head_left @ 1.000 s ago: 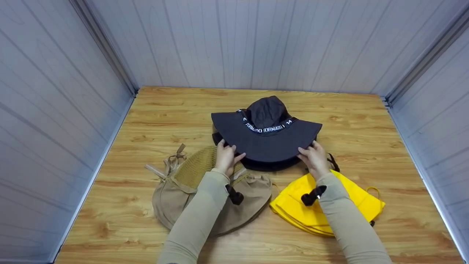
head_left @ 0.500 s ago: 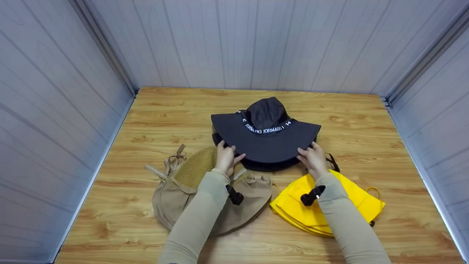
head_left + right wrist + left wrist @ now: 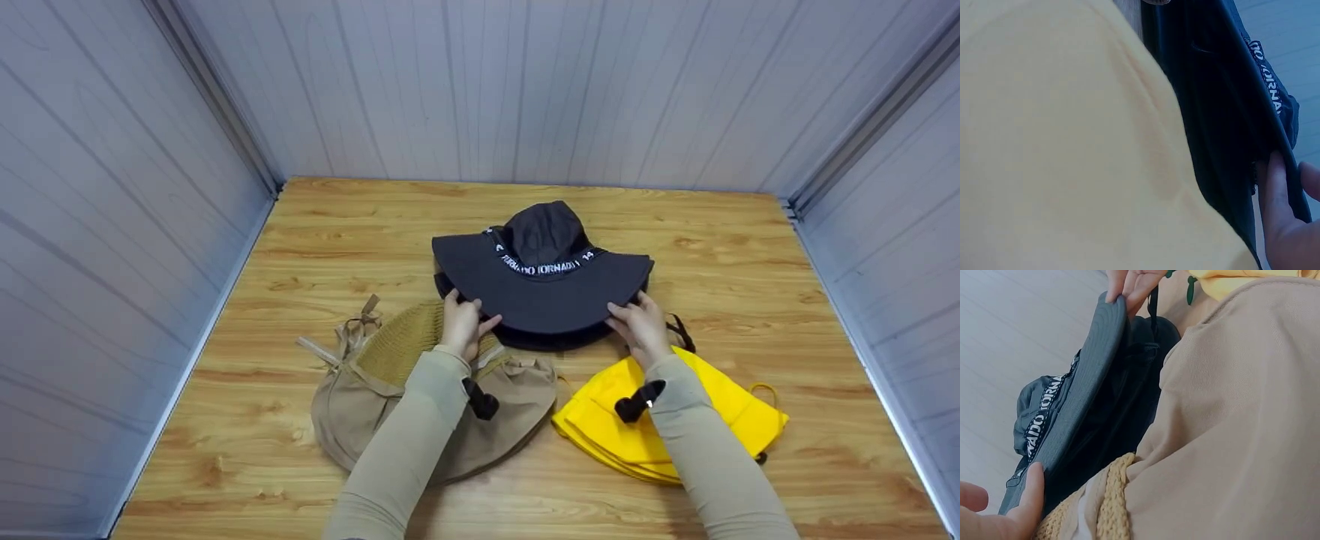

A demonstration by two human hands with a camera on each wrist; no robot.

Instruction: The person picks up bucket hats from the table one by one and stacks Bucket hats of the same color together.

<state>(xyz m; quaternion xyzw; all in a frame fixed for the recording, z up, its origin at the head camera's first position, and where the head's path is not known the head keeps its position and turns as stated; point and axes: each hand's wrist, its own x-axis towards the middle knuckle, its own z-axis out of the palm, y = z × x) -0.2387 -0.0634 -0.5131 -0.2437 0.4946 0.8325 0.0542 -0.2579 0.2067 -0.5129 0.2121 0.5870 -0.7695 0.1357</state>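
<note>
A dark bucket hat point(image 3: 551, 304) with white lettering round its band lies over another black hat point(image 3: 551, 341), whose edge shows below it. My left hand point(image 3: 463, 322) pinches the upper hat's brim at the front left. At the front right of that brim, my right hand point(image 3: 640, 328) grips it; the right wrist view shows fingers point(image 3: 1278, 191) beneath the brim and the thumb on the other side. A beige hat point(image 3: 495, 420) with a woven crown lies under my left forearm. Folded yellow hats point(image 3: 615, 435) are beneath my right forearm.
The wood-grain table point(image 3: 337, 240) is bounded by a pale panel wall point(image 3: 480, 90) at the back and walls on both sides. Ribbon ties point(image 3: 360, 322) stick out from the beige hat, and a black strap point(image 3: 681, 334) lies beside the yellow hats.
The upper dark hat has sunk slightly, its right brim edge and crown coming down a little. Both hands keep their grip, the right one shifting barely leftward.
</note>
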